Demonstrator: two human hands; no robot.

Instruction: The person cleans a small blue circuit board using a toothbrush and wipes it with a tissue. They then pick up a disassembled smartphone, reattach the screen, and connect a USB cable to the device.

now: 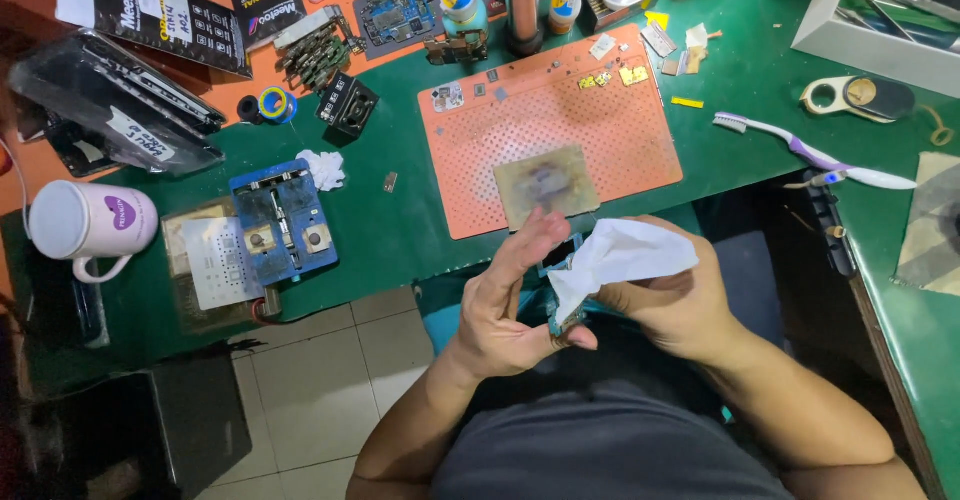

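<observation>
While the left hand (505,305) pinches a small teal circuit board (562,312) upright at its edges, steadying it, the right hand (675,295) presses a crumpled white tissue (620,258) against it, above the green table (400,225) edge, near the perforated orange silicone mat (550,125).

Bare green mat (400,230) lies open between the blue clamp jig (283,222) and the orange perforated pad (550,125).

I see my two bare forearms below me, my left hand (505,305) and right hand (672,295) ungloved and without rings, and a dark grey short-sleeved shirt (600,450).
</observation>
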